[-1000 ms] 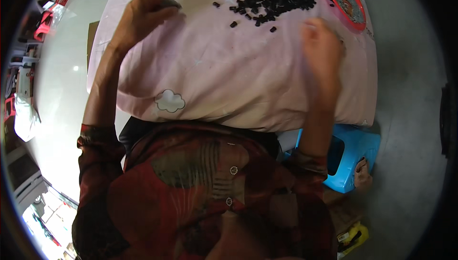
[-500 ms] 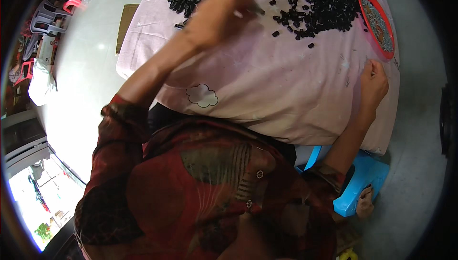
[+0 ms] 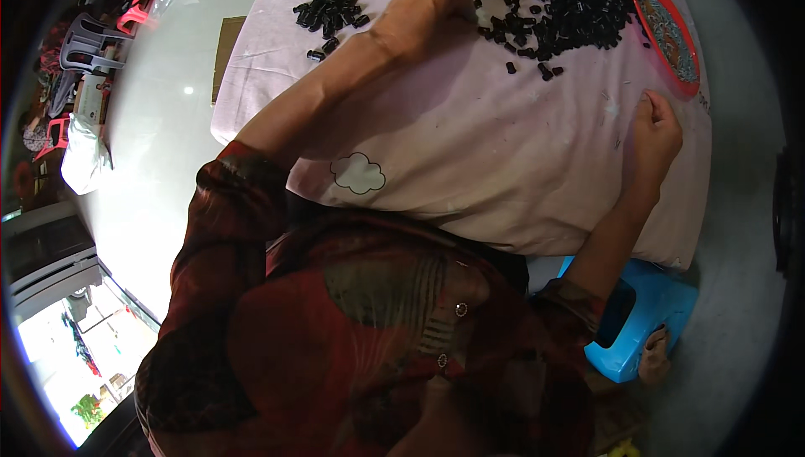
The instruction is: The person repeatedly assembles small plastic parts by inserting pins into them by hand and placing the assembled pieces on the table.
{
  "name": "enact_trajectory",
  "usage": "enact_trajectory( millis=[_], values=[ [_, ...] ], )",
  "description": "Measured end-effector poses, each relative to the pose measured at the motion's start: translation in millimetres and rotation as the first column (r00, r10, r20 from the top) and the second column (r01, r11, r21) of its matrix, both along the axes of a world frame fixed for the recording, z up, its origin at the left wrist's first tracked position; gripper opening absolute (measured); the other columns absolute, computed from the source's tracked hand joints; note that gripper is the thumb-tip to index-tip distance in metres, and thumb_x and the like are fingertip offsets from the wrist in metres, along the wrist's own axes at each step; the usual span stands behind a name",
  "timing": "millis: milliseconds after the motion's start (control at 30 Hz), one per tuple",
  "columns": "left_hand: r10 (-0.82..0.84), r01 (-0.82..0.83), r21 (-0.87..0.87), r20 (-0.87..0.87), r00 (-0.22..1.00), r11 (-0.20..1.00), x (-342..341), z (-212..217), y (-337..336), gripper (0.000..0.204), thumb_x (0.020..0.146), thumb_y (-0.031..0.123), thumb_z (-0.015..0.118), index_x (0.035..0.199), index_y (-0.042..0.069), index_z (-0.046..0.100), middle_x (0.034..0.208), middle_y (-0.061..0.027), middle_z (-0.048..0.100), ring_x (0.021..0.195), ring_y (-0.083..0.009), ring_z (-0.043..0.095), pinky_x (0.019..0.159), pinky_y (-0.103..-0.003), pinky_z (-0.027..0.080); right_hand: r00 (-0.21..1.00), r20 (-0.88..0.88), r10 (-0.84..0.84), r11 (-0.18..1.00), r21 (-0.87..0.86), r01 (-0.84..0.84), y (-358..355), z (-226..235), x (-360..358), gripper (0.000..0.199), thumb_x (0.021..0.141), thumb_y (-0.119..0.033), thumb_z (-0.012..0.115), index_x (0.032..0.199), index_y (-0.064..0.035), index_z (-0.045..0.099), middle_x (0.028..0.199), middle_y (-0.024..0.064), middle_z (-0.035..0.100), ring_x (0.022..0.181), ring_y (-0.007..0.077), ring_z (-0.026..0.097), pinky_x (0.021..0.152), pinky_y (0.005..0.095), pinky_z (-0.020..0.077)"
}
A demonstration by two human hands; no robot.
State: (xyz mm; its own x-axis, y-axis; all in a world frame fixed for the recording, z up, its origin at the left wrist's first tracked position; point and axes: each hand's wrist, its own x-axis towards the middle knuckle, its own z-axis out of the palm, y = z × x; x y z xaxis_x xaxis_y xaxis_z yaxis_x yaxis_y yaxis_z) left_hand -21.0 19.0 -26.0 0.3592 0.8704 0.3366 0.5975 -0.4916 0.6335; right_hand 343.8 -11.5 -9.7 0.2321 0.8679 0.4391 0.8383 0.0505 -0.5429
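A large heap of small black cylindrical pieces (image 3: 579,0) lies on the far part of the cloth. My left hand (image 3: 432,8) is at the heap's left edge, its fingers curled downward among the loose pieces. Its fingertips are hidden behind the hand. To its left is a smaller cluster of similar black pieces (image 3: 327,11), a few of them lying beside my wrist. Over the table's right side, my right hand (image 3: 658,130) is closed, thumb against curled fingers. Whatever it may hold is too small to make out. Just beyond it sits a red tray (image 3: 693,80) of small metal parts.
A pale pink printed cloth (image 3: 503,163) covers the table. Several thin metal bits lie on it left of my right hand. A blue plastic stool (image 3: 620,356) stands below the right front edge. Grey chairs (image 3: 92,42) are on the floor at far left.
My left hand has moved rightward from beside the small cluster to the edge of the large heap. My right hand stays closed near the tray. The whole view has shifted slightly.
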Motion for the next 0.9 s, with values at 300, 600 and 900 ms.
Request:
enact_trajectory(
  millis=[300, 600, 900],
  values=[
    [-0.023, 0.11, -0.313, 0.269, 0.963, 0.943, 15, 12, 2, 0.017, 0.097, 0.019, 0.063, 0.097, 0.003, 0.068, 0.081, -0.0052, 0.069, 0.067, -0.0096, 0.06, 0.06, -0.026, 0.046, 0.999, -0.033, 0.043, 0.996, -0.08, -0.046, 4, -3, 32, 0.026, 0.09, -0.012, 0.063, 0.113, -0.0028, 0.072, 0.095, 0.0069, 0.074, 0.084, 0.0137, 0.066, 0.081, 0.0283, 0.0512],
    [0.324, 0.497, -0.638, 0.749, 0.579, 0.588, 20, 22, -25, 0.016, 0.095, 0.019, 0.069, 0.101, 0.005, 0.063, 0.093, -0.0068, 0.072, 0.066, -0.0042, 0.059, 0.053, -0.017, 0.042, 0.846, 0.507, 0.164, 0.976, -0.206, -0.066, 36, 8, -1, 0.023, 0.09, -0.019, 0.061, 0.107, -0.0092, 0.072, 0.102, 0.0153, 0.071, 0.088, 0.0335, 0.069, 0.08, 0.0404, 0.0527],
    [0.446, 0.586, -0.586, 0.809, 0.383, 0.56, 15, 16, -31, 0.013, 0.097, 0.013, 0.064, 0.102, 0.001, 0.062, 0.097, -0.0102, 0.072, 0.071, -0.008, 0.064, 0.055, -0.018, 0.049, 0.89, -0.232, 0.392, 0.918, 0.044, -0.393, 1, 20, -75, 0.01, 0.091, -0.008, 0.065, 0.097, -0.0012, 0.068, 0.077, -0.0005, 0.066, 0.067, 0.0081, 0.06, 0.062, 0.0245, 0.0472]
  ],
)
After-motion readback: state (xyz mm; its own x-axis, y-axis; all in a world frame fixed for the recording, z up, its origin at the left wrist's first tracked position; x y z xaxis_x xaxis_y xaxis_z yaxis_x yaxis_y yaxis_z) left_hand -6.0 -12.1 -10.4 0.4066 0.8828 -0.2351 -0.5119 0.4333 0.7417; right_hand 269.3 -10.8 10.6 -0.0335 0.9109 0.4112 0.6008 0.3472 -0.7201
